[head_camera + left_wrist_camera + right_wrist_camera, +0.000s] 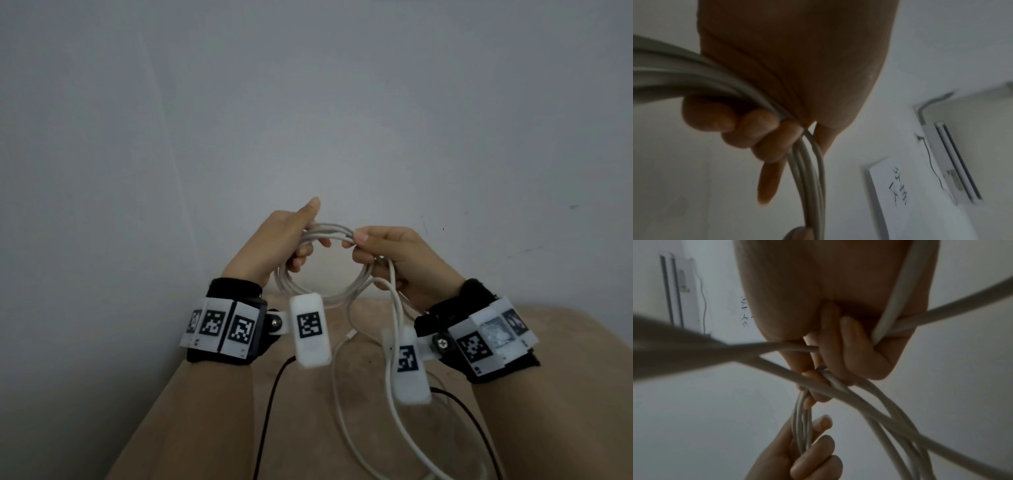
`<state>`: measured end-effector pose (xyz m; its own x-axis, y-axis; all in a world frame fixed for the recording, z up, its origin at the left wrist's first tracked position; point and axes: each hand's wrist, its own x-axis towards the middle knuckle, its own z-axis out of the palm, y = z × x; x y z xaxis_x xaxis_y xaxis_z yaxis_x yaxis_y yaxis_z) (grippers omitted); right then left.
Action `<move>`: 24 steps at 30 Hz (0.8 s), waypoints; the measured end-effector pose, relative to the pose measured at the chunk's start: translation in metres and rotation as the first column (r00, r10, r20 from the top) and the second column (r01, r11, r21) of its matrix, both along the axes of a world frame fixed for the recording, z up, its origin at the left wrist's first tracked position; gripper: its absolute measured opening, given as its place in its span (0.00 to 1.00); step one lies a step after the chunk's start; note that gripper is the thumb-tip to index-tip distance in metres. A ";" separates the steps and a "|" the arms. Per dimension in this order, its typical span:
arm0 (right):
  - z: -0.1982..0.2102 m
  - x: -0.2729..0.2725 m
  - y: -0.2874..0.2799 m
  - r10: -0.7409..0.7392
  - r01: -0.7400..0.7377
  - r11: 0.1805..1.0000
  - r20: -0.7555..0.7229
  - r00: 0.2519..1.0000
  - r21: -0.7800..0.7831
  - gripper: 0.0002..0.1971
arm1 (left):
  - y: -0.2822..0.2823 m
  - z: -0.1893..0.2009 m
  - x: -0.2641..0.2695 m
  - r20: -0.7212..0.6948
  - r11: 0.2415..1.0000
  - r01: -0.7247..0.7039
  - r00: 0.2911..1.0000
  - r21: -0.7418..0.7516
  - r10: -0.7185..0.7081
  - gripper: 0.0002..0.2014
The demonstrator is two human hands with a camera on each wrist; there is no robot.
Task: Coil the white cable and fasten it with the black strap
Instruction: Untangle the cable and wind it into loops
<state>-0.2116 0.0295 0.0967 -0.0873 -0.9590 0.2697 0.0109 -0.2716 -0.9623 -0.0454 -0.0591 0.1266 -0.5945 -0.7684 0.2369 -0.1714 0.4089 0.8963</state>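
Both hands hold the white cable (334,229) up in the air as a round coil of several loops. My left hand (310,229) grips the coil's upper left; in the left wrist view its fingers (756,129) curl round the bundled strands (807,178). At the upper right my right hand (359,245) pinches the loops between thumb and fingers (838,361). A loose tail (342,394) runs from the right hand down to the brown surface, and its small plug (351,334) lies there. No black strap shows in any view.
A brown padded surface (308,428) lies below the hands, against a plain grey wall (308,102). Thin black leads (270,404) run from the wrist cameras across it. An air conditioner (953,162) and a sheet with writing (898,186) hang higher on the wall.
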 end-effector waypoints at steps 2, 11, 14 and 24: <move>0.001 0.004 0.002 0.011 -0.008 1.000 -0.110 0.994 0.029 0.12 | 0.004 0.000 -0.003 0.093 0.998 0.026 0.995 -0.049 -0.022 0.30; 0.008 0.011 0.008 -0.081 0.076 0.997 -0.293 0.953 -0.026 0.06 | 0.010 -0.007 -0.023 0.104 0.982 0.013 0.995 -0.186 0.006 0.30; 0.010 0.007 0.006 -0.133 0.164 0.986 -0.464 0.876 0.026 0.19 | 0.003 -0.009 -0.020 0.047 0.954 -0.113 0.990 -0.277 0.131 0.32; 0.001 -0.020 0.004 -0.483 0.477 0.875 -0.180 0.857 -0.079 0.05 | -0.014 -0.012 -0.004 -0.165 0.960 -0.186 0.974 -0.211 0.153 0.27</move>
